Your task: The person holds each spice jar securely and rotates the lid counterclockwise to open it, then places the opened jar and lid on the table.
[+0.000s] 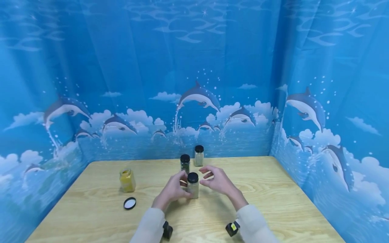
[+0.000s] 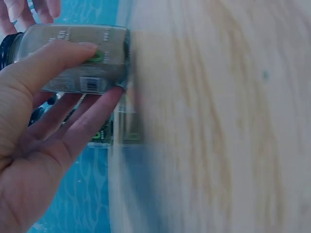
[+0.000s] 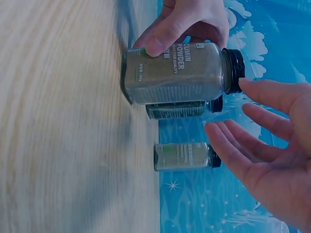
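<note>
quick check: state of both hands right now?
Left hand: holds the cumin jar, thumb and fingers round it.
Right hand: open, beside the jar's lid, holding nothing.

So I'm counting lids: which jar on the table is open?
The yellow-filled jar at the left; its black lid lies on the table in front of it. The other three jars keep their black caps.

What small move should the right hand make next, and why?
Probably close on the black cap and twist. The left hand already grips the cumin jar upright on the table, and the right hand hovers open beside the cap.
</note>
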Tool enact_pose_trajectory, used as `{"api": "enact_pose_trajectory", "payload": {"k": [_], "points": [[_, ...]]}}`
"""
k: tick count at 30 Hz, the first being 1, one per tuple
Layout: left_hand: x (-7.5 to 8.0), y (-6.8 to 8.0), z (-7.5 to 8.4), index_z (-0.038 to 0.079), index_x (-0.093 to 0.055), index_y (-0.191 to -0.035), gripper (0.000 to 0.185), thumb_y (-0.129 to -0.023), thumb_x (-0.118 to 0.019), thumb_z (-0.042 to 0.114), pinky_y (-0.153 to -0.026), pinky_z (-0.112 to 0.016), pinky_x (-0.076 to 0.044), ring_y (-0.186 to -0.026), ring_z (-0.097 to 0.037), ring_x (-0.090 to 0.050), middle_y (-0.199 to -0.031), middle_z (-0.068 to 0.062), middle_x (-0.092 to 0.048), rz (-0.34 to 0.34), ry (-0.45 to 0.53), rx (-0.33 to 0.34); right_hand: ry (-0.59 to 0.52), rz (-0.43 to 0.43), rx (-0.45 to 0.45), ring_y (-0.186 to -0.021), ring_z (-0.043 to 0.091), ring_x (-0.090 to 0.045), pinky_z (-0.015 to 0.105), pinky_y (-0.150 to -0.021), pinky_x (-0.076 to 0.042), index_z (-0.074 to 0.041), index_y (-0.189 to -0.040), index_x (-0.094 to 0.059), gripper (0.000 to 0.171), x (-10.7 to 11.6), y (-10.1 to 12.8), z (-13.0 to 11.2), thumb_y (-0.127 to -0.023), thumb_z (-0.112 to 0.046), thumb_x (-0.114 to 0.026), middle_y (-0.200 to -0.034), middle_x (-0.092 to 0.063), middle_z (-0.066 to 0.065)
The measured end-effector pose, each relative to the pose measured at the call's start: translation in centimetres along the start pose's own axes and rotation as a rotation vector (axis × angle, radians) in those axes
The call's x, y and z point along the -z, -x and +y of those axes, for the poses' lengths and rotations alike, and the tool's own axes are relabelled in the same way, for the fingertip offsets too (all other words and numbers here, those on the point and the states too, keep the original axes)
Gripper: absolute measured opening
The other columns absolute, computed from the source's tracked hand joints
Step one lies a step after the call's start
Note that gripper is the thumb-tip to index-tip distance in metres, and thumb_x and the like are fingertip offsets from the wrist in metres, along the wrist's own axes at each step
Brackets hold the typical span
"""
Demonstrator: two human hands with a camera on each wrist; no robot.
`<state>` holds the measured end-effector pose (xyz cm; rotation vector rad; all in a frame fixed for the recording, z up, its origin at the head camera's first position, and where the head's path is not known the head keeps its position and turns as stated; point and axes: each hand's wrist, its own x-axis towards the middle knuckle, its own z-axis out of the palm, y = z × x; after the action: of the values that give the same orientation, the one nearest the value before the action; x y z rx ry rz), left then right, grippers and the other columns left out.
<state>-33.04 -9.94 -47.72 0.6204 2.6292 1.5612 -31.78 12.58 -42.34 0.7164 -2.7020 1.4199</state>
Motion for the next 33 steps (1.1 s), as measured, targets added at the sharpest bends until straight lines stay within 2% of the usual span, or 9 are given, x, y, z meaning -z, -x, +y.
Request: {"api": "enact_pose_trajectory", "payload": {"k": [4, 10, 15, 21, 27, 33], "points": [[0.2, 0.7, 0.3, 0.006, -0.057, -0.100, 0.053, -0.061, -0.091, -0.007, -0.090, -0.040, -0.064, -0.101, -0.029, -0.072, -0.111, -0.013, -0.070, -0.006, -0.006, -0.004, -0.017, -0.029, 0.012, -0.108, 0.037, -0.071, 0.034, -0.082, -0.066, 0.000, -0.131, -0.064, 0.046, -0.3, 0.2, 0.0, -0.088, -0.010, -0.079, -0.130, -0.065, 0.027], [0.6, 1.8, 0.7, 0.007, -0.057, -0.098, 0.052, -0.061, -0.090, -0.006, -0.091, -0.043, -0.064, -0.101, -0.029, -0.072, -0.112, -0.012, -0.070, -0.024, -0.020, 0.028, -0.023, -0.101, 0.048, -0.109, 0.040, -0.070, 0.030, -0.084, -0.065, 0.002, -0.130, -0.064, 0.045, -0.2, 0.5, 0.0, -0.089, -0.011, -0.078, -0.129, -0.066, 0.027], [0.5, 2.8, 1.1, 0.007, -0.058, -0.097, 0.050, -0.061, -0.090, -0.006, -0.090, -0.043, -0.064, -0.100, -0.028, -0.071, -0.108, -0.011, -0.071, 0.009, -0.016, 0.046, -0.016, -0.143, 0.060, -0.110, 0.038, -0.070, 0.027, -0.084, -0.064, 0.003, -0.129, -0.064, 0.046, -0.1, 0.8, -0.2, -0.088, -0.012, -0.079, -0.128, -0.067, 0.024], [-0.1, 3.5, 1.3, 0.006, -0.056, -0.095, 0.050, -0.061, -0.089, -0.007, -0.087, -0.041, -0.065, -0.099, -0.028, -0.072, -0.111, -0.016, -0.071, 0.050, 0.005, 0.047, -0.071, -0.126, 0.052, -0.110, 0.037, -0.070, 0.028, -0.087, -0.064, 0.002, -0.129, -0.064, 0.047, -0.7, 1.0, -0.1, -0.087, -0.010, -0.080, -0.128, -0.067, 0.025], [-0.3, 3.8, 1.2, 0.006, -0.056, -0.095, 0.050, -0.061, -0.089, -0.007, -0.087, -0.039, -0.065, -0.100, -0.028, -0.072, -0.108, -0.013, -0.071, 0.044, 0.012, 0.033, -0.125, -0.103, 0.042, -0.109, 0.040, -0.070, 0.027, -0.088, -0.064, 0.002, -0.127, -0.065, 0.046, -1.5, 1.0, 0.2, -0.085, -0.009, -0.082, -0.126, -0.068, 0.024], [-0.1, 3.9, 1.2, 0.006, -0.056, -0.096, 0.049, -0.061, -0.090, -0.005, -0.087, -0.036, -0.065, -0.099, -0.028, -0.073, -0.105, -0.010, -0.069, 0.027, 0.025, 0.025, -0.128, -0.092, 0.030, -0.108, 0.035, -0.070, 0.026, -0.086, -0.064, -0.001, -0.126, -0.066, 0.046, -2.2, 1.2, 0.3, -0.084, -0.013, -0.083, -0.125, -0.069, 0.020]]}}
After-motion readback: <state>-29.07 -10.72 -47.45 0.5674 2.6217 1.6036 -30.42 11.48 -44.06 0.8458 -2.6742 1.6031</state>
